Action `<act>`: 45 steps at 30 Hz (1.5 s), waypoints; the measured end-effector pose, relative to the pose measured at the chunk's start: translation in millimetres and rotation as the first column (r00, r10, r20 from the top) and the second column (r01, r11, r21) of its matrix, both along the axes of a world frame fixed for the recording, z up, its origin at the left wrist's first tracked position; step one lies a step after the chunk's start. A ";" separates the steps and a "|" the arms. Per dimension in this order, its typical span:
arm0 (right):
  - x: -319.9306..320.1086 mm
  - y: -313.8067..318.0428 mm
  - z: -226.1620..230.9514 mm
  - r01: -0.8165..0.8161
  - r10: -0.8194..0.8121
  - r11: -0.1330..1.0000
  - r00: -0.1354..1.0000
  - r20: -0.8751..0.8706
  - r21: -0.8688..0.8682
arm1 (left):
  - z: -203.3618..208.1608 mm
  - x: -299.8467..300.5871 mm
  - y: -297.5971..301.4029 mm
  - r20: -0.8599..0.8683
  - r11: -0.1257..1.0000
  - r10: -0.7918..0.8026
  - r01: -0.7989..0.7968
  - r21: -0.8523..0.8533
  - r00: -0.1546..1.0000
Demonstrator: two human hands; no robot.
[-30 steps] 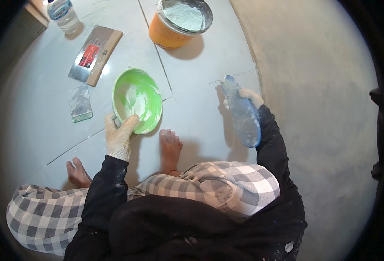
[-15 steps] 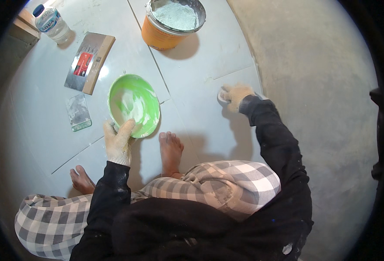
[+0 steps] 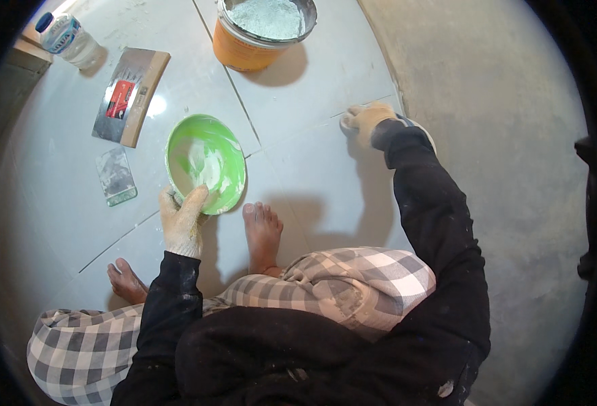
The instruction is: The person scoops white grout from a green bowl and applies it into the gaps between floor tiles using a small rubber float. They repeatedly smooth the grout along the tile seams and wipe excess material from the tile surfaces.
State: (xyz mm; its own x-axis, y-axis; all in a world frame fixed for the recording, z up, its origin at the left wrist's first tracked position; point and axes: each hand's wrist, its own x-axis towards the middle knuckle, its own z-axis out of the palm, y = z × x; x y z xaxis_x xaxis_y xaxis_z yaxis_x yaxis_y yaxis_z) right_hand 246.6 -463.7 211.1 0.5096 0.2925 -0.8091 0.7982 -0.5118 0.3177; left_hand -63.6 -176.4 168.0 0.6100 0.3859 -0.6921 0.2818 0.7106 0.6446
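Observation:
My left hand (image 3: 183, 218), in a cream knitted glove, grips the near rim of a green bowl (image 3: 230, 150), with the thumb over the inside. The bowl is tilted toward me, its inner wall smeared with white paste. Out to the right, my gloved right hand (image 3: 369, 122) is low at the floor tiles near the bare wall-like surface. Its fingers are bent over a pale thing, mostly hidden beneath the hand; a curved whitish edge (image 3: 425, 132) shows beside the wrist. I cannot make out what kind of thing it is.
An orange bucket (image 3: 244, 49) of pale powder stands at the far middle. To the left lie a wide taping knife (image 3: 126, 98) with a wooden back and a small smeared scraper (image 3: 116, 176). A water bottle (image 3: 72, 42) stands far left. My bare feet (image 3: 263, 233) are near the bowl.
My right hand has moved slightly farther away along the floor tiles, and more of the curved pale edge shows beside its wrist. My left hand keeps hold of the bowl, almost unmoved.

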 end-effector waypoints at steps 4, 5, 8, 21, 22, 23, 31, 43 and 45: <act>-3.9 -16.1 -7.2 0.500 -0.499 0.807 0.862 -0.089 0.316 | -6.6 -1.6 -1.6 -0.009 1.000 -0.015 0.015 -0.025 1.000; -13.6 -16.2 -17.9 0.543 -0.533 0.757 0.835 -0.137 0.364 | -7.6 -2.6 -1.6 -0.014 0.999 -0.034 0.034 -0.018 0.999; -51.6 -18.8 -43.0 0.424 -0.469 0.820 0.883 0.028 0.385 | -8.7 -8.3 1.5 0.016 0.997 -0.068 0.068 -0.032 0.998; -35.6 22.8 -24.1 -0.658 0.662 0.564 0.722 0.203 0.500 | -11.5 -6.0 1.2 -0.029 0.998 -0.057 0.056 -0.023 0.998; -35.3 24.1 -28.4 -0.591 0.600 0.703 0.791 0.116 0.395 | -10.3 -6.3 1.6 -0.025 0.998 -0.067 0.066 -0.023 0.997; -31.8 22.6 -30.6 -0.523 0.534 0.797 0.844 0.054 0.301 | -8.9 -5.7 1.9 -0.023 0.998 -0.060 0.060 -0.012 0.998; 28.4 -18.8 -21.9 0.143 -0.143 0.990 0.990 0.010 0.003 | -8.8 -3.4 2.4 -0.002 0.999 -0.029 0.029 -0.014 1.000; -2.5 -34.7 -47.9 0.264 -0.252 0.955 0.962 0.103 -0.135 | -15.0 -2.7 6.0 0.060 0.995 -0.016 0.022 -0.100 0.998; 10.2 -28.3 -29.4 -0.002 0.034 0.970 0.991 0.130 -0.242 | -13.9 -2.7 5.9 0.034 0.998 -0.014 0.016 -0.068 0.999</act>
State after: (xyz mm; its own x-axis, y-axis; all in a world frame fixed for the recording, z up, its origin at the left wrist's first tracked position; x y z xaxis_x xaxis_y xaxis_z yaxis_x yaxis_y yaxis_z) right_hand 256.7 -492.0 181.7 0.6136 0.1077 -0.7822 0.7489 -0.3934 0.5333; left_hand -66.3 -170.5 154.1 0.6385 0.3289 -0.6958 0.2719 0.7494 0.6037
